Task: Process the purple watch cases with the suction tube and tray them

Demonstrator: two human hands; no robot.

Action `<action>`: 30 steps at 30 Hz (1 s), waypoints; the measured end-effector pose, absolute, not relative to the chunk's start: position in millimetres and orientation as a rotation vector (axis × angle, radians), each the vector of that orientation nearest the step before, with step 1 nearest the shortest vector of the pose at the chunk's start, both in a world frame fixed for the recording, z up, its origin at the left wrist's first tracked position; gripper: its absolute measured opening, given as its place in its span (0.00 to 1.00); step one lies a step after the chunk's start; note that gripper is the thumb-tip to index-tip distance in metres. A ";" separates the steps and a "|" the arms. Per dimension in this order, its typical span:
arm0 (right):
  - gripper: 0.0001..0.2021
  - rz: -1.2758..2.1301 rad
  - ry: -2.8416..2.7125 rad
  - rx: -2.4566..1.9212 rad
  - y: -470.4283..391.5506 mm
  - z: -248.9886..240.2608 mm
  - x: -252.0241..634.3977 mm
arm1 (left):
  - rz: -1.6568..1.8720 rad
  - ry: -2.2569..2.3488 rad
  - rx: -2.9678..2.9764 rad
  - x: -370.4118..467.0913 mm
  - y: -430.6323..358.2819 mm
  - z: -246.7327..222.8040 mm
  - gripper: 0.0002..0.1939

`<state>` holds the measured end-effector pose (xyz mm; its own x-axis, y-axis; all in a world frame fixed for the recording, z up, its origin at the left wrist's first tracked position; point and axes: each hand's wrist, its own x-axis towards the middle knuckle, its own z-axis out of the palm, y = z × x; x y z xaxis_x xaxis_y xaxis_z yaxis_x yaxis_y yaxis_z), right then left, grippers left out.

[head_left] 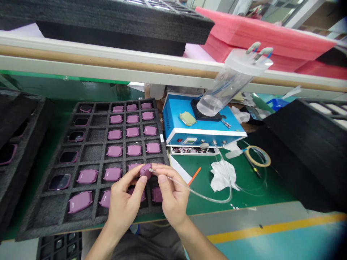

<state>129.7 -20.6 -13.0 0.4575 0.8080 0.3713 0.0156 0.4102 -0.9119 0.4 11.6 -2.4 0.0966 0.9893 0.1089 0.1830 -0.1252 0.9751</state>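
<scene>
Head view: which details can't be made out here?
Head view, held purple casing: far side, turned from the camera.
Head view, nearby purple tray casing: right part, behind the left hand.
Head view, lower foam tray: cut off by bottom edge.
Head view, drawer pieces: too small to identify.

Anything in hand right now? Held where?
Left hand: purple watch case, pinched by its left side. Right hand: clear tube, held near the tip at the case; whether it also grips the case is unclear.

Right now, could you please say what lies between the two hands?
In the head view, a purple case and a clear tube's end lie between left hand and right hand.
</scene>
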 end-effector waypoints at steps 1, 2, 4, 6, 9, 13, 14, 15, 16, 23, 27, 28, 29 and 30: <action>0.10 0.614 -0.977 -1.036 -20.5 -12.9 129.7 | 1.135 1.224 1.477 0.4 11.5 -2.5 0.15; 0.10 0.613 -0.977 -1.037 -20.4 -12.7 129.7 | 1.135 1.224 1.476 0.3 11.4 -2.5 0.15; 0.09 0.608 -0.974 -1.039 -20.3 -12.2 129.6 | 1.130 1.226 1.473 0.1 11.1 -2.3 0.16; 0.09 0.601 -0.969 -1.043 -20.4 -11.7 129.4 | 1.121 1.226 1.467 -0.2 10.8 -1.8 0.16; 0.09 0.598 -0.966 -1.056 -20.9 -11.1 129.1 | 1.114 1.227 1.461 -0.8 10.5 -1.0 0.15; 0.09 0.597 -0.977 -1.073 -21.9 -11.4 128.8 | 1.104 1.230 1.458 -1.2 10.0 0.5 0.16; 0.09 0.599 -0.978 -1.074 -22.1 -11.7 128.7 | 1.100 1.231 1.457 -1.1 9.9 1.0 0.16; 0.09 0.601 -0.977 -1.073 -22.2 -11.9 128.6 | 1.097 1.232 1.457 -0.9 9.9 1.5 0.16; 0.09 0.605 -0.972 -1.070 -22.3 -12.0 128.4 | 1.095 1.233 1.457 -0.7 9.9 2.1 0.16; 0.09 0.598 -0.982 -1.072 -20.6 -12.6 128.0 | 1.096 1.247 1.475 -1.1 11.0 2.1 0.16; 0.09 0.590 -0.978 -1.082 -19.5 -13.4 127.8 | 1.101 1.243 1.484 -1.6 11.6 0.7 0.16; 0.09 0.590 -0.977 -1.085 -19.3 -13.4 127.7 | 1.102 1.242 1.482 -1.6 11.8 0.6 0.16; 0.09 0.589 -0.979 -1.085 -19.1 -13.4 127.7 | 1.102 1.241 1.479 -1.6 11.9 0.6 0.16; 0.09 0.587 -0.983 -1.082 -19.0 -13.3 127.7 | 1.101 1.239 1.476 -1.6 12.1 0.7 0.16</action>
